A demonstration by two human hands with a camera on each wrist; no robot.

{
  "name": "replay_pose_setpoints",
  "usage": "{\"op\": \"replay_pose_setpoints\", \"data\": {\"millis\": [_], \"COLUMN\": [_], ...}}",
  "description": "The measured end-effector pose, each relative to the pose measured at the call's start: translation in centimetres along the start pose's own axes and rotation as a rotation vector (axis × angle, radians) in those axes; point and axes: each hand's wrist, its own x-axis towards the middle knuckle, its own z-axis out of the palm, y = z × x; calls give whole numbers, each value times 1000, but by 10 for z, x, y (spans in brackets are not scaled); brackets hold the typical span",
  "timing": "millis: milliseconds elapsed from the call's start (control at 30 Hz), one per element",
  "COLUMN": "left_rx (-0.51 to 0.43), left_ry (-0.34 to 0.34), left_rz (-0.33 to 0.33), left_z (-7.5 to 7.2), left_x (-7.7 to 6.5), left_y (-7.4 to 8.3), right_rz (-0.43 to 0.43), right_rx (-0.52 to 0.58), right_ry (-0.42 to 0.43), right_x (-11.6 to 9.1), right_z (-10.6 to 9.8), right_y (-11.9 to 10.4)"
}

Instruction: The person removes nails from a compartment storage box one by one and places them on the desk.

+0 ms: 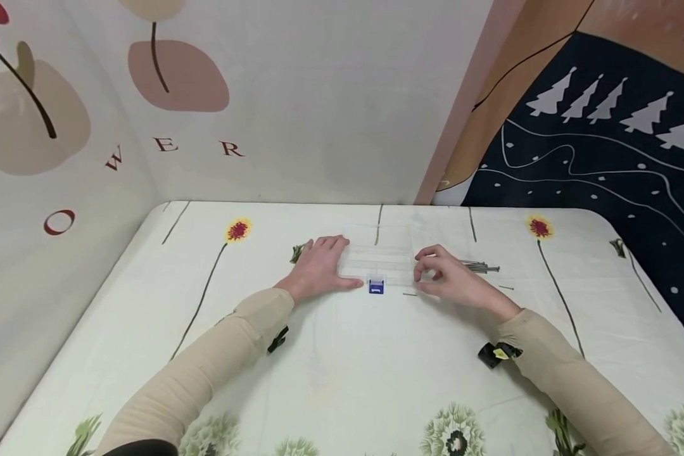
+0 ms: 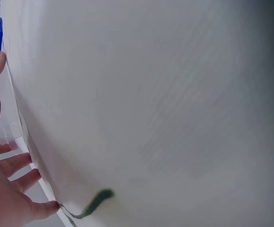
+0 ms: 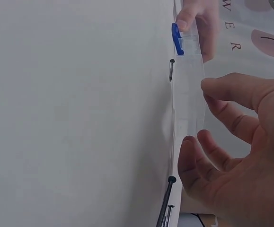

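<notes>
A clear plastic box [image 1: 396, 276] with a blue latch [image 1: 376, 287] on its front lies on the white patterned tablecloth. Its clear lid [image 1: 396, 235] stretches out behind it. My left hand [image 1: 321, 265] rests along the box's left side, fingers spread toward the back and thumb reaching the front near the latch. At the right end is my right hand [image 1: 441, 275], its fingers loosely bent and apart, fingertips right at the box's side. Nothing shows between those fingers in the right wrist view. A single nail [image 3: 171, 70] lies in front of the box.
Several long nails [image 1: 480, 267] lie in a bunch just behind the right hand, partly covered by it. Another small nail [image 1: 506, 288] lies farther right. A wall with printed cloth [image 1: 319, 126] borders the table's back edge.
</notes>
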Motion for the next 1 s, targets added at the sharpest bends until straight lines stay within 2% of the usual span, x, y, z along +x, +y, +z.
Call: {"op": "replay_pose_setpoints", "data": {"millis": [333, 467, 667, 833, 1000], "left_rx": [5, -4, -6, 10, 20], "left_ry": [11, 17, 16, 6, -4], "left_rz": [-35, -43, -36, -34, -24], "left_z": [-1, 0, 1, 0, -2], "left_x": [1, 2, 3, 2, 1], "left_y": [0, -1, 0, 1, 1], "right_rz": [-37, -13, 49, 25, 12], "right_rx": [-53, -76, -82, -56, -89], "right_ry": [31, 36, -10, -40, -37], "right_x": [-8, -7, -5, -2, 2], "right_z": [0, 3, 5, 8, 14], "right_y": [0, -1, -2, -2, -6]}}
